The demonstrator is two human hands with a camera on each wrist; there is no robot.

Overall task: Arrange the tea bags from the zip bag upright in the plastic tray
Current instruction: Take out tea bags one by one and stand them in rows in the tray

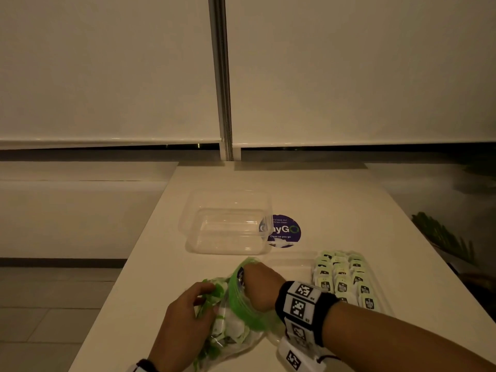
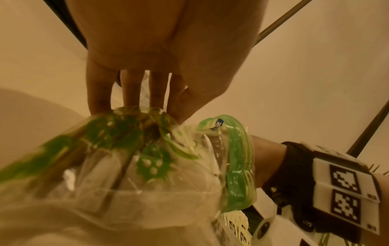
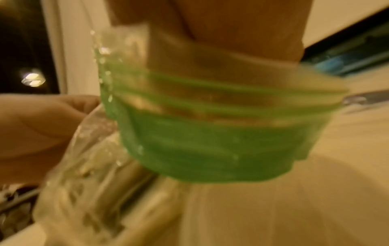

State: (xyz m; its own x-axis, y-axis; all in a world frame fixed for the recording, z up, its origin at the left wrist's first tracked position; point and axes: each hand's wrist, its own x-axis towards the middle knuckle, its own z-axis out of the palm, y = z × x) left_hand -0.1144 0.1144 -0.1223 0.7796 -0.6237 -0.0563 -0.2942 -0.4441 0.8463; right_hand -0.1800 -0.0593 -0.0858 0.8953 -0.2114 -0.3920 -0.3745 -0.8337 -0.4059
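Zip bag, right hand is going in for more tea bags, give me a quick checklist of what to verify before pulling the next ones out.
1. Zip bag mouth open: ok, the green zip band is spread round the right hand.
2. Bag held steady: ok, the left hand grips it from outside.
3. Tea bags left inside: ok, white packets show through the plastic.
4. Right hand's grip on a tea bag: cannot tell, its fingers are hidden in the bag.
5. Room in the plastic tray: cannot tell; rows of tea bags stand in it.
6. Clear container out of the way: ok, it sits farther back.
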